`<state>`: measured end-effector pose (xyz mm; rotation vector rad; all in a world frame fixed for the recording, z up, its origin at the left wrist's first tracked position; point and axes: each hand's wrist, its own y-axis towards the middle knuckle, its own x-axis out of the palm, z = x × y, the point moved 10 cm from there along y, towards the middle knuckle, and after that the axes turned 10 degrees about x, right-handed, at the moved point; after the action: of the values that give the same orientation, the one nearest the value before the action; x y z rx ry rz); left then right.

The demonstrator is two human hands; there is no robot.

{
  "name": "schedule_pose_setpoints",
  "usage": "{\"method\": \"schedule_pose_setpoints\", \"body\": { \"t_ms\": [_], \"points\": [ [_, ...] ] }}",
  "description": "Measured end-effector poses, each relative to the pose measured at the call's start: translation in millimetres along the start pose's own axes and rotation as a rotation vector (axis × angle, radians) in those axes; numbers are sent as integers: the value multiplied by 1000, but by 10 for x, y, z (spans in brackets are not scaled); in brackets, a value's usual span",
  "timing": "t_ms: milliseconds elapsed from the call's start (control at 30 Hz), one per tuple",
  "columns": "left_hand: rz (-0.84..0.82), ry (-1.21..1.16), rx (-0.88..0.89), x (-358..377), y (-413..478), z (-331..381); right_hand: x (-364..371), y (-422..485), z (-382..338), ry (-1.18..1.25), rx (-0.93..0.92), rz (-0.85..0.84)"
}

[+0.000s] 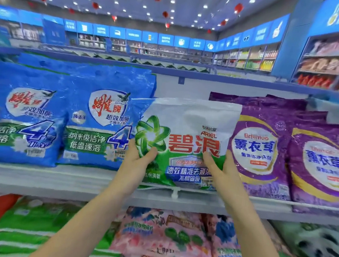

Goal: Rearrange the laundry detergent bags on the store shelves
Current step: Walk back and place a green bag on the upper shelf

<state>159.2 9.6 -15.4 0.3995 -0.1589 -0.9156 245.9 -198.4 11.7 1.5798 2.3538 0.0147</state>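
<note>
A: What is the person doing just now?

B: Setting one bag into the row, I'd say. The white-and-green bag is up at the middle shelf, right above the small white clip on the front rail, and both hands have hold of it.

A: Gripped properly?

B: Yes. The left hand holds the lower left part, thumb pressed on the green swirl. The right hand does the same on the lower right, thumb under the red characters. The other fingers go round behind the bag, so I can't see how far they reach.

A: Is it down on the shelf?

B: I can't tell. Its bottom edge is level with the rail just above the clip, but whether it rests there is hidden. It sits a little askew.

A: And the neighbours?

B: Blue bags stand left of the clip, and the held bag overlaps the nearer one. Purple bags stand right of the clip, the nearest partly covered too. Below the clip, pink bags lie flat.

A: So what's next?

B: My guess is it needs squaring up and pushing back into the gap above the clip, with the base set flat. After that the hands can let go one at a time. A soft bag like that will likely slump forward if released while tilted.
</note>
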Motion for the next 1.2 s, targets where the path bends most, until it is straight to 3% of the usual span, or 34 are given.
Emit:
{"method": "schedule_pose_setpoints", "body": {
  "t_ms": [267, 400, 600, 700, 800, 933, 1067, 1200],
  "points": [
    [36, -143, -73, 173, 309, -126, 114, 404, 112, 33, 86, 48],
    [19, -105, -78, 210, 309, -68, 120, 435, 115, 38, 98, 38],
    [-226, 237, -50, 62, 169, -61, -104, 246, 82, -243, 83, 166],
    [-176, 395, -2, 5, 123, 36, -110, 171, -22, -272, -27, 251],
    [-84, 632, 56, -22, 105, 123, -47, 155, -148, -457, -82, 350],
    [-41, 760, 130, -45, 118, 161, -19, 180, -195, -630, -112, 405],
    [-74, 739, 144, -69, 133, 129, -104, 179, -154, -529, -86, 399],
    [-35, 511, 135, -174, 84, 134, -236, 73, -171, -350, -138, 388]
  ]
}}
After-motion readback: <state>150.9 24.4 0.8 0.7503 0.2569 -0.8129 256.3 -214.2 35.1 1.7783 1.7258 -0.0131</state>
